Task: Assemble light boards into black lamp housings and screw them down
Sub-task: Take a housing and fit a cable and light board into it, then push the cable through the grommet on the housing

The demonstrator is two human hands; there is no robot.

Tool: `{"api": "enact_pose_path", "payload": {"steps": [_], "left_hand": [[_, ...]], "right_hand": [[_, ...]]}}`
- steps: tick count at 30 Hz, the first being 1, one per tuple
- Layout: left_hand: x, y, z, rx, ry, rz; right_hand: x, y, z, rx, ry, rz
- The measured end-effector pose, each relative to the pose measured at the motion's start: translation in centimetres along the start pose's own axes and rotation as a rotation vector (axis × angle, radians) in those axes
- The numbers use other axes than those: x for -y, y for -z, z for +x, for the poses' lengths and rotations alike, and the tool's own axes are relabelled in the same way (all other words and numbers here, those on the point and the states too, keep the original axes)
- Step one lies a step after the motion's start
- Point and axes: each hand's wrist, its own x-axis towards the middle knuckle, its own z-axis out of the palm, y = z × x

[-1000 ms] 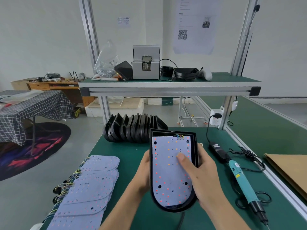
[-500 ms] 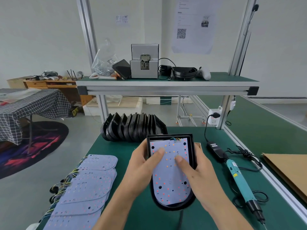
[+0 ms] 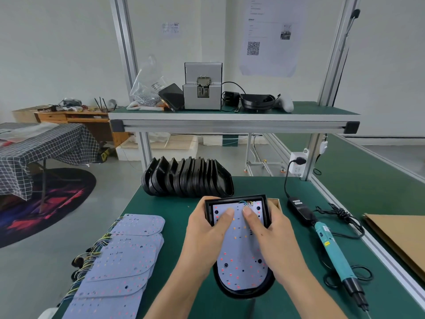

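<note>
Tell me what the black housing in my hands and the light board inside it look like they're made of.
Black housing: probably molded plastic; uniform black, rounded rim with a soft sheen. Metal can't be ruled out.
Light board: a thin, rigid, flat sheet with a matte pale coating, dotted with small red and orange parts and holes; likely a circuit board. Its core doesn't show.

A second ago only the right hand [image 3: 273, 236] had a thumb on the board [image 3: 241, 256], mid-board, while the left hand [image 3: 207, 236] gripped the housing [image 3: 234, 199] edge. Now both thumbs press side by side near the board's top, and the housing sits lower in the frame.
</note>
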Motion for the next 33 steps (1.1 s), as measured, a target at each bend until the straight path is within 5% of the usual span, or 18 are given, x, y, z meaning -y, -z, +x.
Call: {"api": "enact_pose_path", "payload": {"steps": [17, 23, 28, 33], "left_hand": [[-0.1, -0.1, -0.7, -0.05, -0.014, 0.071], [-0.4, 1.1, -0.6, 0.295, 0.059, -0.105], [0.2, 0.4, 0.4, 0.287, -0.023, 0.096], [1.0, 1.0, 1.6, 0.234, -0.177, 0.351]], "right_hand": [[-0.1, -0.4, 0.0, -0.059, -0.068, -0.033], [0.6, 0.9, 0.5, -0.085, -0.241, 0.151], [0.9, 1.8, 0.8, 0.051, -0.46, 0.35], [1.3, 2.2, 0.3, 0.151, -0.461, 0.494]]}}
